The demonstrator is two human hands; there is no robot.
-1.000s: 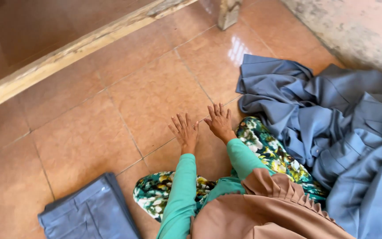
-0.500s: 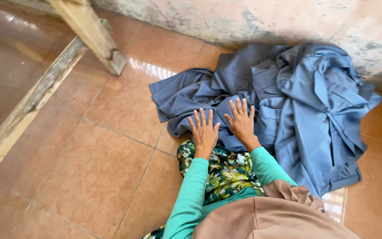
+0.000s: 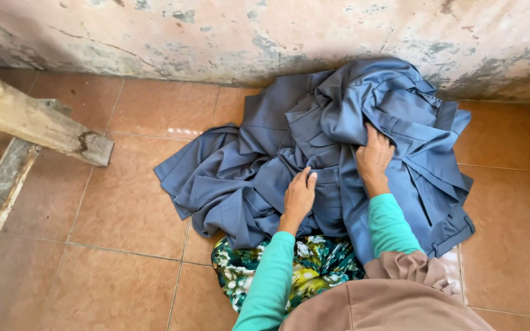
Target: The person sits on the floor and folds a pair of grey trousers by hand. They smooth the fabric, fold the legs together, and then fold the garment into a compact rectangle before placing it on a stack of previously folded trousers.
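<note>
Both hands have reached forward onto the heap of blue-grey cloth [image 3: 314, 153] against the wall: left hand [image 3: 299, 199] rests flat and released, right hand [image 3: 373, 158] grasps a fold.

Terracotta tiled floor [image 3: 124, 214], heap of blue-grey garments [image 3: 314, 153], wooden beams [image 3: 38, 125]

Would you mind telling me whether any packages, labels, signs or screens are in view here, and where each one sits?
None are in view: only the heap of grey-blue garments under the left hand and right hand, the tiled floor, a weathered wall and wooden beams.
</note>
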